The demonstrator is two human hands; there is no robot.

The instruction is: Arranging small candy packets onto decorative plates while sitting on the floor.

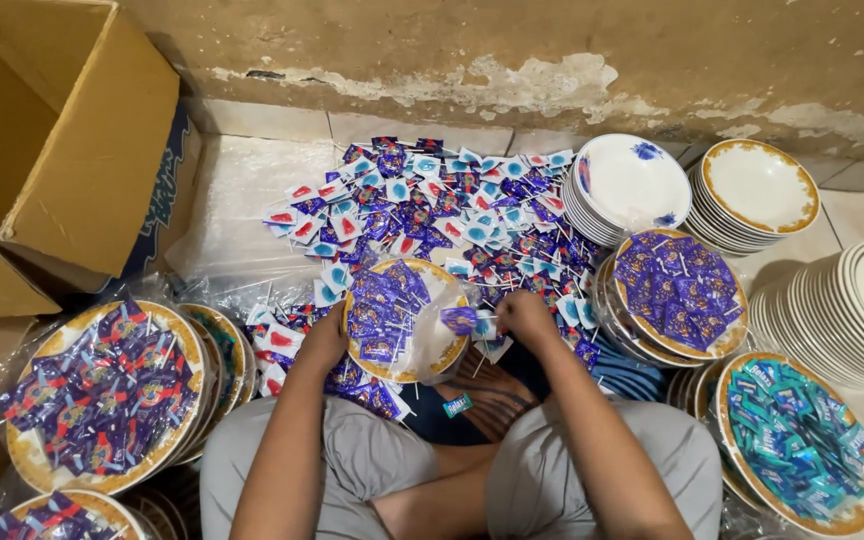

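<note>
Floor: pale tiles [252, 170], partly covered by clear plastic sheet. Back wall [512, 50] is stained, plaster flaking along its base. Open cardboard box [62, 150] stands at far left.

A loose heap of small sachets on sticks [432, 205], blue, purple and red-white, is spread across the floor ahead of the seated person. Stacks of empty white plates [632, 185] stand at right, some gold-rimmed [760, 185]. Filled plates around: purple packets at left [102, 395] and right [680, 292], teal packets at lower right [797, 440].

Plate in hand [404, 318]: round, gold rim, white centre, about half covered with purple packets on its left side. It sits in front of the knees, just short of the heap.

Left hand [324, 335] grips the plate's left edge; fingers hidden under it. Right hand [524, 315] is closed, fingertips pinching a purple packet [460, 320] at the plate's right rim.
</note>
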